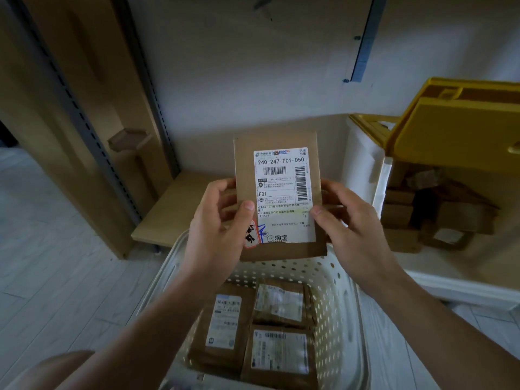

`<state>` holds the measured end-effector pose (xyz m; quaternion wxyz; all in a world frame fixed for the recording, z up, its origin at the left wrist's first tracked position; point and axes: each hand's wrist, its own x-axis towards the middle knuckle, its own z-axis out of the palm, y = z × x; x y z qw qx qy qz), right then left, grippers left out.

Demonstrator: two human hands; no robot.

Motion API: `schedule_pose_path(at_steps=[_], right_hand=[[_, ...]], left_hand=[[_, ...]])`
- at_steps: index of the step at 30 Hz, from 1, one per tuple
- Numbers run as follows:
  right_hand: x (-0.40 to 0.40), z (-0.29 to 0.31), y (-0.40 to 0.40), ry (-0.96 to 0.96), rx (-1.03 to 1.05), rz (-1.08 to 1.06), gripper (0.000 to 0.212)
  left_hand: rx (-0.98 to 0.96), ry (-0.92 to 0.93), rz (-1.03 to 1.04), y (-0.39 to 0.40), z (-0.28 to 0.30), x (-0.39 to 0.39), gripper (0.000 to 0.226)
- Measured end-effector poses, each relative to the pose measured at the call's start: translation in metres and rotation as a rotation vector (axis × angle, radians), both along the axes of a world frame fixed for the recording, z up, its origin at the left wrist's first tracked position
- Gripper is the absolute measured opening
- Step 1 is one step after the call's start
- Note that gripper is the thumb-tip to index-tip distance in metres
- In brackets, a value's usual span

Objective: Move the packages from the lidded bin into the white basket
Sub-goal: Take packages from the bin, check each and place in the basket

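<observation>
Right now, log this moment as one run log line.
held: brown package | left hand, right hand gripping it | above white basket | basket: three packages | lidded bin: open

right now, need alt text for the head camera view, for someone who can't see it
Two hands, the left hand and right hand, hold a flat brown package with a shipping label upright above a white perforated basket that already holds three labelled packages. To the right, an open yellow-lidded bin contains more brown packages.
</observation>
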<state>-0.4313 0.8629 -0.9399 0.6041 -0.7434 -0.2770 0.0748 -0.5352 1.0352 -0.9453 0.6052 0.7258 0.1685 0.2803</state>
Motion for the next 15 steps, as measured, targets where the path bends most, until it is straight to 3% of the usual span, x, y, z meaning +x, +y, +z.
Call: schedule_pose_path(at_steps=[15], right_hand=[[-0.008, -0.031, 0.004, 0.024, -0.181, 0.095, 0.029]], left_hand=[[-0.049, 0.185, -0.03, 0.014, -0.021, -0.029, 0.023]])
